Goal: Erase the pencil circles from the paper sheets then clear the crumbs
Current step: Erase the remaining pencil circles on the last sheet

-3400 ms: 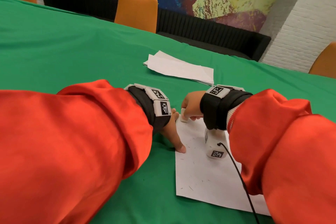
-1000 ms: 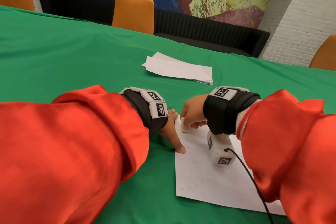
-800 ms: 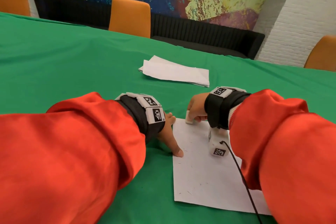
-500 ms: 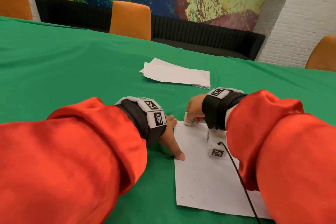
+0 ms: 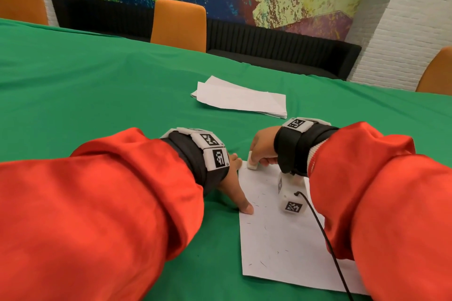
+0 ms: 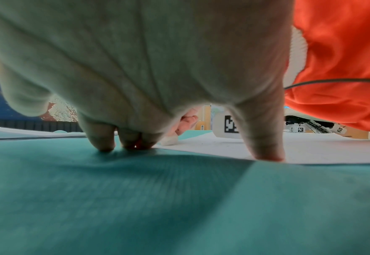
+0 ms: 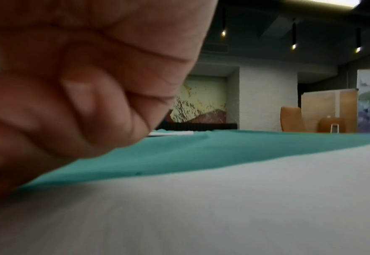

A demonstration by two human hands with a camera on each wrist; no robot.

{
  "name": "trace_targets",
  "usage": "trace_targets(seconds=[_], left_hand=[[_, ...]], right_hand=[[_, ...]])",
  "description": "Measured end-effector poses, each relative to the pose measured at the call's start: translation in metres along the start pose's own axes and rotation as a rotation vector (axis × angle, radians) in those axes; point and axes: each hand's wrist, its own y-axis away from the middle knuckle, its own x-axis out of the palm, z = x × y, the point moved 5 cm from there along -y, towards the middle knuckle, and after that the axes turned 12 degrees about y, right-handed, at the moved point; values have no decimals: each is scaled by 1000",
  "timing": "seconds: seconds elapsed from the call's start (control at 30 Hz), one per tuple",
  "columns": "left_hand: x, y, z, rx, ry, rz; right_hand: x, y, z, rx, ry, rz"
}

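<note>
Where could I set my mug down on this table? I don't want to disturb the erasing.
Bare green cloth left of the paper stack, and right of it. Crowded near the sheet: left hand pins its edge, right hand rubs the eraser.

Matt green cloth (image 5: 122,95) covers the bench; the flat white paper sheet (image 5: 281,239) looks smooth and matt.

Left hand (image 5: 231,178) spread, fingers (image 6: 264,138) straight, tips pressed down. Right hand (image 5: 263,146) curled, fingers pinching just beyond the left fingertips. Both forearms in orange sleeves.
</note>
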Motion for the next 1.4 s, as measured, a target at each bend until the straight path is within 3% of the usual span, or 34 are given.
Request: trace_targets(seconds=[0.43,0.6,0.7,0.77,0.93,1.2,1.4], left_hand=[[-1,3,-2,-1,-11,-17],[-3,4,-1,-6,-57,4],[-4,4,0,-12,-89,19],[-5,6,0,-14,-105,25],[-7,10,-2,-25,-97,41],[-12,23,-22,-62,-113,-34],[13,20,-85,120,-103,-28]], right_hand=[[-4,-3,-7,40,144,-6],[-7,8,-33,120,-113,-203],[9,27,-56,170,-180,-169],[25,42,-68,191,-141,-133],[38,78,-92,216,46,-290],[64,85,-93,149,-64,-108],[68,83,-90,142,-3,-72]])
